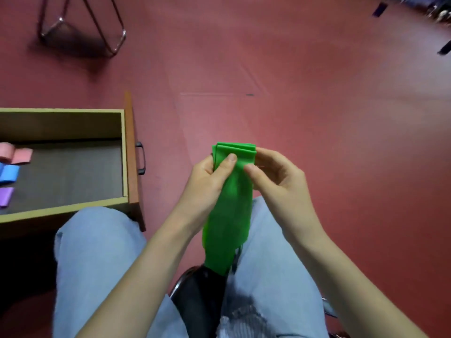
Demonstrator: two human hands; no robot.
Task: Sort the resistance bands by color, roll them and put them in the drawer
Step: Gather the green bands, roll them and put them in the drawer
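A green resistance band [230, 211] hangs between my knees, its upper end folded over into a flat roll. My left hand [210, 181] grips the roll's left side with the thumb pressed on its front. My right hand [273, 176] pinches the right side, thumb on the band. To the left, the open wooden drawer [125, 152] holds rolled bands at its left edge: pink rolls [20, 154], a blue roll [9, 173] and a purple roll [6, 196].
I sit on a black chair seat [195, 296] with my legs in light jeans [97, 259]. The floor is red. A metal chair frame [107, 37] stands at the far left. The drawer's black handle [141, 158] faces my left knee.
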